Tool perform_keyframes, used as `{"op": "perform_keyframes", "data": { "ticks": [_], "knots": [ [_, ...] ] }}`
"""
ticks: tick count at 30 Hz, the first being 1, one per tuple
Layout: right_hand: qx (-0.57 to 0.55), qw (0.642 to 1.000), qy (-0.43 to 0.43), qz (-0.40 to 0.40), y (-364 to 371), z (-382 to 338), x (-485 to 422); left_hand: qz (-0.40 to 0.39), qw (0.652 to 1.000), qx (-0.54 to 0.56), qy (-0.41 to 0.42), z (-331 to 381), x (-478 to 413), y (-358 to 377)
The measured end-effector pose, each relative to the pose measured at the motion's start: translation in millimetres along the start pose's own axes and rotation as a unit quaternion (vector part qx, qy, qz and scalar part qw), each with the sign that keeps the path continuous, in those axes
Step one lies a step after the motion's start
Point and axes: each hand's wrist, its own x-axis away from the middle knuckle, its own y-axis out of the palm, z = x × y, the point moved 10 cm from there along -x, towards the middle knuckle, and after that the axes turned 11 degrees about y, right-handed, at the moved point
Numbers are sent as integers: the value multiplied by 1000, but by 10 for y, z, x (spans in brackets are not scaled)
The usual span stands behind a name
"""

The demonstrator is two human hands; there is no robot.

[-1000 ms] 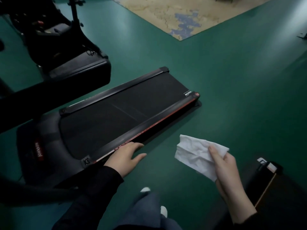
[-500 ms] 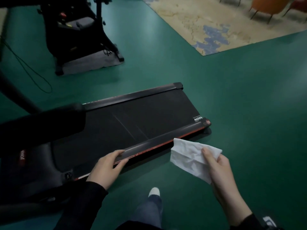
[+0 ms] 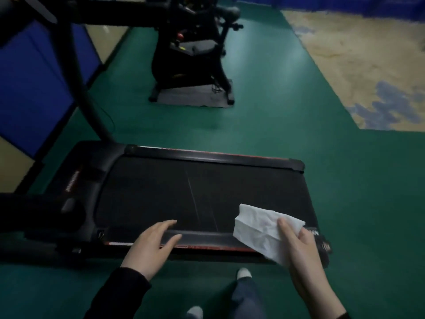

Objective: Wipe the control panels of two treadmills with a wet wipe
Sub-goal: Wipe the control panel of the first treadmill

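Observation:
A black treadmill [image 3: 202,192] lies across the green floor in front of me, its belt facing up. My left hand [image 3: 151,245] rests flat on the near side rail with the fingers spread. My right hand [image 3: 301,252] pinches a crumpled white wet wipe [image 3: 259,231], which hangs over the right end of that same rail. The treadmill's black upright [image 3: 76,72] rises at the upper left; its control panel is out of sight.
A black exercise bike [image 3: 195,51] stands on a dark mat beyond the treadmill. Blue wall panels [image 3: 30,93] fill the left side. A beige and blue carpet [image 3: 368,72] covers the floor at the right. My legs and feet [image 3: 243,272] show at the bottom.
My view has swung left and up, bringing the treadmill square in front of me. The wipe has moved from over the floor to over the near rail. My left hand stays on the rail.

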Motion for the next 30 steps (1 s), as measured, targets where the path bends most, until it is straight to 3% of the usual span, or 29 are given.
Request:
{"op": "perform_keyframes", "data": {
  "ticks": [7, 13, 25, 30],
  "knots": [
    [87, 986, -42, -138, 15, -833, -958, 155, 983, 28, -99, 338, -268, -10],
    [117, 969, -41, -216, 282, -1234, -1372, 214, 968, 13, -129, 601, -503, -138],
    [164, 950, -45, -262, 1086, -1799, -2424, 297, 938, -5, -181, 477, -1411, -681],
    [211, 930, -61, -295, 1939, -2251, -2930, 325, 917, 8, -229, 123, -1827, -1037]
  ]
}}
